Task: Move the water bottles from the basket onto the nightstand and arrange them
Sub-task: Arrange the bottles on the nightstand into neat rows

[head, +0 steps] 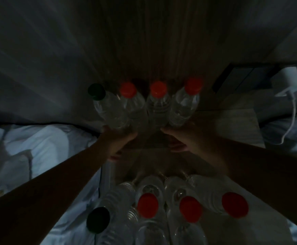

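Observation:
The room is very dim. Several clear water bottles stand on the wooden nightstand. The far row holds a green-capped bottle on the left and three red-capped bottles to its right, packed side by side. My left hand cups the bases of the two left bottles. My right hand lies spread against the bases of the two right ones, thumb apart. A near row stands close under the camera: a second green-capped bottle and three red-capped bottles. No basket is in view.
White bedding lies left of the nightstand. A white charger with its cable sits at the right, beside a dark wall panel. A wooden wall rises behind the far row.

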Demonstrator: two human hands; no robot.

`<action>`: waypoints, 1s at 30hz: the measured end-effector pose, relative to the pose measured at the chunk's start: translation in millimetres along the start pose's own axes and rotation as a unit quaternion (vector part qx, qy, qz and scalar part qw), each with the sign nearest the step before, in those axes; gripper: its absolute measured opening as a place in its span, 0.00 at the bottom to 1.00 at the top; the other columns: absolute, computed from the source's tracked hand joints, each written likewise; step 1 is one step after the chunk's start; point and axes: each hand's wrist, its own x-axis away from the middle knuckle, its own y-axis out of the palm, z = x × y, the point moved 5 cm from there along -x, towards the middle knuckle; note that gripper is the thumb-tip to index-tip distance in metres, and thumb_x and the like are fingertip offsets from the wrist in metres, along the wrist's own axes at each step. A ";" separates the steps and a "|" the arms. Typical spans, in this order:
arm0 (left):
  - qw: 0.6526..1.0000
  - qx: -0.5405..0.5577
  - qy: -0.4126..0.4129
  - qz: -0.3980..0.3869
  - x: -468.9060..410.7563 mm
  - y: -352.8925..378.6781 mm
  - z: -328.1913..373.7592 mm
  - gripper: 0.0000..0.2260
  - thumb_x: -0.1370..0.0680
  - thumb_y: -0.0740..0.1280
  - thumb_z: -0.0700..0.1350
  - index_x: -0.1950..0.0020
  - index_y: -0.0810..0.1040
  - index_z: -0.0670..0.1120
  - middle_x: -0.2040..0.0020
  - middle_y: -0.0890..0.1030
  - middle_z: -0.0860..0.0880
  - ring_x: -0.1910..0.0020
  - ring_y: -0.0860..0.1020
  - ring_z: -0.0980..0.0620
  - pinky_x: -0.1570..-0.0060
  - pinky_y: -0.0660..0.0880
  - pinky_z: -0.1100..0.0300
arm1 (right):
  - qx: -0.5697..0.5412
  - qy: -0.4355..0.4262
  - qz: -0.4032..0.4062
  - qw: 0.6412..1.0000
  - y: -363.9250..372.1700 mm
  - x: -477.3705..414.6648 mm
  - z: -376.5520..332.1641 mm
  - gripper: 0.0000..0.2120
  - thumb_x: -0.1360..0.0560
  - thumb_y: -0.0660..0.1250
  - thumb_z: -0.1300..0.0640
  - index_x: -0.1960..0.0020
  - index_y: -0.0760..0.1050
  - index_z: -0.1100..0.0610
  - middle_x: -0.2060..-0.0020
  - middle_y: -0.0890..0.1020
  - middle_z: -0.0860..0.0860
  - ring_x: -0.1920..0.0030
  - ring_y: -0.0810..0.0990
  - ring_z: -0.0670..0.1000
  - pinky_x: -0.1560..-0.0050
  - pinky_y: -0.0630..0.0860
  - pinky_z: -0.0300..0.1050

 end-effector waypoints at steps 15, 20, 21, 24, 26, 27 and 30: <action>0.987 0.125 0.055 0.089 -50.7 30.5 8.6 0.41 0.33 0.72 0.61 0.30 0.58 0.43 0.40 0.72 0.49 0.46 0.76 0.45 0.54 0.77 0.51 | -0.054 -0.018 0.112 0.992 8.9 -35.8 4.6 0.34 0.36 0.78 0.49 0.35 0.68 0.56 0.49 0.80 0.56 0.63 0.81 0.51 0.78 0.77 0.41; 0.990 0.136 -0.019 0.019 -43.1 27.9 1.8 0.48 0.39 0.72 0.68 0.28 0.57 0.46 0.38 0.74 0.44 0.50 0.77 0.46 0.71 0.71 0.60 | 0.000 0.011 0.087 0.996 8.4 -24.0 3.3 0.34 0.36 0.76 0.45 0.37 0.66 0.56 0.51 0.78 0.55 0.61 0.79 0.52 0.73 0.75 0.43; 0.992 0.122 -0.027 -0.003 -39.7 26.8 0.8 0.47 0.39 0.71 0.69 0.29 0.60 0.46 0.40 0.75 0.44 0.51 0.78 0.46 0.69 0.72 0.59 | 0.008 0.035 0.068 0.997 7.5 -18.3 2.4 0.30 0.34 0.76 0.46 0.40 0.68 0.57 0.53 0.78 0.55 0.61 0.78 0.53 0.71 0.75 0.45; 0.995 0.065 -0.020 -0.068 -23.4 18.6 -2.2 0.29 0.33 0.69 0.66 0.43 0.71 0.47 0.46 0.77 0.45 0.54 0.78 0.47 0.56 0.75 0.55 | 0.064 0.100 0.006 0.993 1.0 2.5 -4.1 0.18 0.32 0.74 0.48 0.51 0.73 0.59 0.54 0.79 0.55 0.61 0.78 0.53 0.64 0.76 0.48; 0.996 0.019 -0.028 -0.087 -9.9 6.7 -7.3 0.28 0.32 0.69 0.64 0.41 0.71 0.47 0.44 0.77 0.44 0.53 0.77 0.47 0.54 0.74 0.53 | 0.128 0.095 -0.012 0.987 -6.0 17.5 -10.1 0.16 0.29 0.71 0.47 0.50 0.74 0.56 0.53 0.79 0.53 0.60 0.77 0.52 0.62 0.75 0.48; 0.996 -0.010 -0.021 -0.089 -2.0 0.9 -7.6 0.28 0.31 0.68 0.64 0.38 0.71 0.48 0.42 0.76 0.44 0.52 0.76 0.47 0.55 0.73 0.54 | 0.167 0.076 -0.017 0.983 -8.3 26.4 -14.4 0.14 0.28 0.70 0.47 0.49 0.74 0.55 0.54 0.78 0.51 0.59 0.77 0.51 0.64 0.75 0.46; 0.994 -0.040 0.078 -0.060 22.8 -9.1 -4.2 0.19 0.24 0.64 0.55 0.37 0.72 0.49 0.44 0.77 0.47 0.47 0.75 0.47 0.52 0.73 0.57 | 0.229 -0.063 -0.030 0.971 -13.0 61.0 -29.0 0.10 0.24 0.65 0.49 0.45 0.72 0.51 0.54 0.76 0.46 0.55 0.77 0.46 0.68 0.75 0.35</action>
